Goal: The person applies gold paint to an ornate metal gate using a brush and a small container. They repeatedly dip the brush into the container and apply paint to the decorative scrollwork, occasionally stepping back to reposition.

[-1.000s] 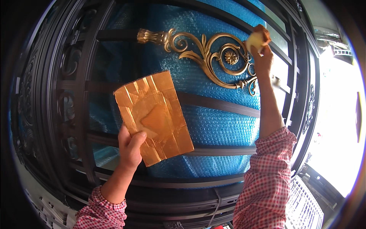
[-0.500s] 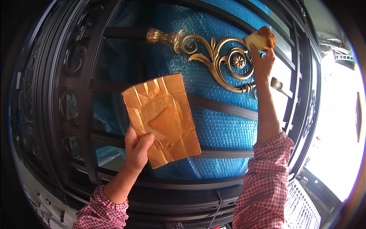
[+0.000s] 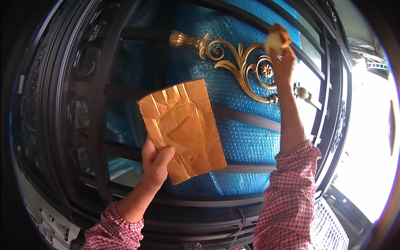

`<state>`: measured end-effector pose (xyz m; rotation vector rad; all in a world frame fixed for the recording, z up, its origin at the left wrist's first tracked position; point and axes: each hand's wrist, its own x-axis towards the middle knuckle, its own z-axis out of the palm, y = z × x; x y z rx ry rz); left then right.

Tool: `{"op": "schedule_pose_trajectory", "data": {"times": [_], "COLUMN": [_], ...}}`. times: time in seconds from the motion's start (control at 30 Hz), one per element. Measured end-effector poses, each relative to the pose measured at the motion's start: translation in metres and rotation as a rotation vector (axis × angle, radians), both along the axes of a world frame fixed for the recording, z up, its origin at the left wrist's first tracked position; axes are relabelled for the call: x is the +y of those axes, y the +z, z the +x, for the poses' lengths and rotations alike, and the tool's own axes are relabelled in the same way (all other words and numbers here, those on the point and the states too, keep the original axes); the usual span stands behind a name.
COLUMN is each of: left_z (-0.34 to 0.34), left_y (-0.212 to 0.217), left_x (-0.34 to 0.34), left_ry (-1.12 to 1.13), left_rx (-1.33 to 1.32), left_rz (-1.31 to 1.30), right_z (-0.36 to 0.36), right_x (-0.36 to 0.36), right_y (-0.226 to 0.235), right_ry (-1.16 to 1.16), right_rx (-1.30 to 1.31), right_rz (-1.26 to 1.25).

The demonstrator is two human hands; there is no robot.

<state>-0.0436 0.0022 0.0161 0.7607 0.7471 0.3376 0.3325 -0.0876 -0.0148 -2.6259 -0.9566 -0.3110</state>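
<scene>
My left hand (image 3: 157, 164) grips a gold-coated piece of cardboard (image 3: 196, 104) by its lower left side, thumb on top. A wet-looking, orange-gold patch lies in the middle of the card. Up at the right, my right hand (image 3: 286, 68) pinches a blurred sponge (image 3: 276, 40), pale yellow on one part and orange-brown on the other. The sponge is over the upper right of a gold scroll ornament (image 3: 241, 75) with curling leaves and a small flower. My hand and wrist hide part of its right end; whether the sponge touches it, I cannot tell.
Dark metal bars (image 3: 250, 118) cross over blue bubble wrap (image 3: 246, 141). Black scrolled panels (image 3: 81, 112) stand at the left. A pale round knob (image 3: 303, 93) shows right of my wrist. At the lower right is a white grid (image 3: 329, 225).
My right hand and the sponge have shifted slightly left and up. The cardboard, my left hand and the ornament appear a little further right in view.
</scene>
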Motion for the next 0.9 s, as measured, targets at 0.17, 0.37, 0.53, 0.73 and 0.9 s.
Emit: {"op": "schedule_pose_trajectory", "data": {"times": [0.17, 0.37, 0.53, 0.73, 0.9], "left_z": [-0.008, -0.024, -0.038, -0.046, -0.051], "left_y": [0.000, 0.003, 0.001, -0.004, -0.008], "left_x": [0.001, 0.002, 0.004, 0.000, -0.003], "left_ry": [-0.010, 0.029, 0.050, 0.132, 0.108], "left_rx": [0.001, 0.017, 0.073, 0.089, 0.085], "left_rz": [0.013, 0.001, 0.016, -0.033, 0.012], "right_z": [0.002, 0.010, -0.002, -0.011, 0.025], "right_x": [-0.002, -0.012, 0.001, 0.006, -0.018], "right_y": [-0.007, 0.003, -0.002, 0.005, -0.003], "right_ry": [0.026, -0.152, 0.078, 0.029, -0.053], "right_rx": [0.111, 0.105, 0.040, 0.182, 0.172], "right_rz": [0.110, 0.092, -0.012, 0.153, 0.244]}}
